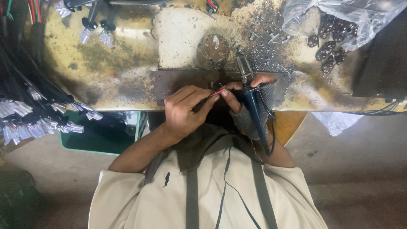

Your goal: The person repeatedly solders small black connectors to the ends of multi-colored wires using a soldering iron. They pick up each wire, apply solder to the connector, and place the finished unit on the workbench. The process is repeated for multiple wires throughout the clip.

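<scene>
My left hand (184, 108) pinches a thin red and black wire (214, 94) just above a dark metal plate (169, 82) at the near edge of the stained workbench. My right hand (250, 101), in a grey fingerless glove, holds a soldering iron (253, 104) with a dark blue handle. Its metal tip (243, 65) points away from me over the bench. The right fingertips also touch the wire's end, close to the left fingers.
A clear plastic bag (339, 19) with several small brown round parts lies at the far right. Bundles of wires with clear sleeved ends (46, 118) hang at the left. A round grey pad (213, 51) and solder scraps sit behind the plate. A green bin (101, 135) is below the bench.
</scene>
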